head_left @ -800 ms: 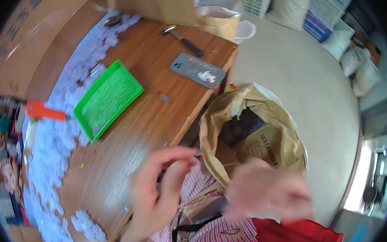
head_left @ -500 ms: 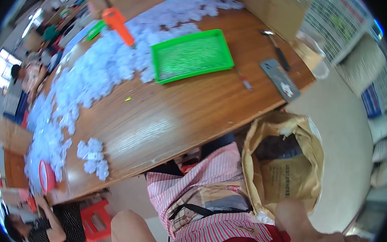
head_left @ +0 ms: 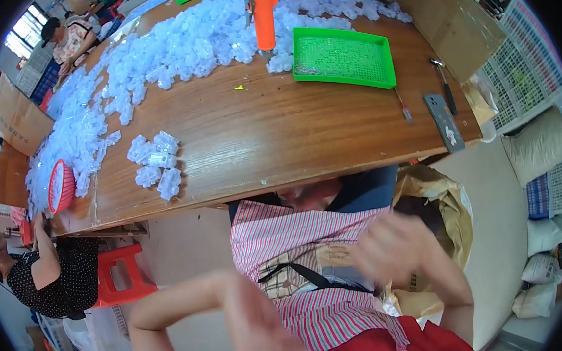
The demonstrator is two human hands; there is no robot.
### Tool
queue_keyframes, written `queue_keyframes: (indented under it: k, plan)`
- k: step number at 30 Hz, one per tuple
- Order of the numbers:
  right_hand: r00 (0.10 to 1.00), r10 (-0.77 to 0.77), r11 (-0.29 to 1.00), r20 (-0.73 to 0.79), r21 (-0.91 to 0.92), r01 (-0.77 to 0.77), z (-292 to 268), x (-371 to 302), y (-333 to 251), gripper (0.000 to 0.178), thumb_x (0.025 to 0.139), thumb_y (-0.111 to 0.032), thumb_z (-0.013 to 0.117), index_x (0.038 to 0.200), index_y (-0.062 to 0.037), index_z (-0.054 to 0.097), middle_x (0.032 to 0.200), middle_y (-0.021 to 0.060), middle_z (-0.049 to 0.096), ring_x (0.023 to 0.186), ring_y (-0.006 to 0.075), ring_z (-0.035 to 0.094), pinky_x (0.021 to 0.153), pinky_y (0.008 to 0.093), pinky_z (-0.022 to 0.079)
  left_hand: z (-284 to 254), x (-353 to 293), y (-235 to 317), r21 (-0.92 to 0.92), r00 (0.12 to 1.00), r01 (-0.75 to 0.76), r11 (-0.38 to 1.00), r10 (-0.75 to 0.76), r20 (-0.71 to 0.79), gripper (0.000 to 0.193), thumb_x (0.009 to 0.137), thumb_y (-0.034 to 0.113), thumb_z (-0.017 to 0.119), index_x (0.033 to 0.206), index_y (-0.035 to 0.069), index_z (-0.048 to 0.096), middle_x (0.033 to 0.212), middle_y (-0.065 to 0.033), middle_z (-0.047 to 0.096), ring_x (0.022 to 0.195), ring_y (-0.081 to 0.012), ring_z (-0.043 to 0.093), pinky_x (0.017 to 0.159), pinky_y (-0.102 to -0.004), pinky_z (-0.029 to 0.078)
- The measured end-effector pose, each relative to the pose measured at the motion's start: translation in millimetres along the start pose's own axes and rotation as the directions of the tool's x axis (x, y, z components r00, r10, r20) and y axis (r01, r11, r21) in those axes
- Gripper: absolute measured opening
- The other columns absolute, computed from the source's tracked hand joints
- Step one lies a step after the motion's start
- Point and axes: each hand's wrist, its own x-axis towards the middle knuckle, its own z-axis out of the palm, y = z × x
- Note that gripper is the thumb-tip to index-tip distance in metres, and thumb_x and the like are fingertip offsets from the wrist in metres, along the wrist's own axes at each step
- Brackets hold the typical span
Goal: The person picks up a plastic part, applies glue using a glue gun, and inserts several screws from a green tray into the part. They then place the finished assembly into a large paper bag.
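Observation:
Both my hands are raised over my lap and smeared by motion. My left hand (head_left: 260, 329) is at the lower middle, in front of my red clothing, with its fingers too blurred to read. My right hand (head_left: 392, 246) hangs over the striped apron (head_left: 318, 223), near the open brown paper sack (head_left: 451, 195); its fingers look curled, but blur hides whether anything is in them. Beyond them on the wooden table lie a small group of clear plastic pieces (head_left: 158, 160), a green tray (head_left: 346, 81) of small metal parts and an orange electric screwdriver (head_left: 264, 18), upright above the table.
A long heap of clear plastic pieces (head_left: 185, 51) covers the table's far side. A red-handled screwdriver (head_left: 406, 107), a hammer (head_left: 446, 86) and a phone (head_left: 444, 123) lie at the right. A red basket (head_left: 62, 186) stands left, near a co-worker (head_left: 44, 273). Another person (head_left: 72, 43) sits farther back.
My hands have come up from the lower edge to over my lap. The view has shifted, so the table's things appear farther right and higher, and the orange screwdriver now hangs straighter.

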Motion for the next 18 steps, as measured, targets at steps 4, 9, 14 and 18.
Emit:
queue_keyframes:
  k: [4, 9, 14, 18]
  plan:
    - [0.924, 0.379, 0.897, -0.057, 0.270, -0.351, 55.7, -34.0, 37.1, 0.019, 0.073, -0.009, 0.070, 0.077, -0.0059, 0.051, 0.073, 0.0082, 0.049, 0.067, 0.0286, 0.051, 0.058, 0.0383, 0.042, -37.1, -81.5, -13.8, -0.218, 0.547, 0.608, 0.764, -0.204, 0.812, 0.020, 0.084, 0.018, 0.060, 0.103, 0.011, 0.062, 0.118, -0.0075, 0.055, 0.109, -0.0243, 0.059, 0.094, -0.0374, 0.049]
    - [0.832, 0.551, 0.817, 0.059, 0.165, -0.553, 89.7, -68.3, 66.7, 0.025, 0.084, -0.020, 0.066, 0.065, -0.0071, 0.055, 0.065, 0.0076, 0.054, 0.066, 0.0272, 0.056, 0.059, 0.0387, 0.045, -56.5, -129.2, -20.4, -0.208, 0.190, 0.471, 0.857, 0.132, 0.973, 0.033, 0.083, 0.023, 0.055, 0.114, 0.011, 0.057, 0.127, -0.0055, 0.050, 0.126, -0.0220, 0.046, 0.104, -0.0335, 0.041]
    - [0.838, 0.545, 0.836, -0.027, 0.104, -0.540, 138.5, -89.5, 70.2, 0.028, 0.085, -0.025, 0.063, 0.062, -0.0096, 0.057, 0.062, 0.0062, 0.057, 0.062, 0.0249, 0.060, 0.055, 0.0379, 0.047, -49.3, -145.2, -19.0, -0.178, 0.204, 0.497, 0.849, 0.085, 0.975, 0.032, 0.081, 0.020, 0.061, 0.111, 0.011, 0.059, 0.128, -0.0057, 0.051, 0.125, -0.0222, 0.046, 0.101, -0.0339, 0.042]
    - [0.814, 0.579, 0.813, -0.055, 0.121, -0.570, 143.3, -90.7, 72.0, 0.028, 0.083, -0.026, 0.065, 0.062, -0.0102, 0.057, 0.060, 0.0053, 0.057, 0.061, 0.0245, 0.060, 0.056, 0.0372, 0.048, -39.7, -145.8, -27.9, -0.242, 0.188, 0.460, 0.854, 0.173, 0.967, 0.029, 0.083, 0.020, 0.059, 0.110, 0.010, 0.059, 0.130, -0.0051, 0.050, 0.125, -0.0214, 0.045, 0.102, -0.0332, 0.041]
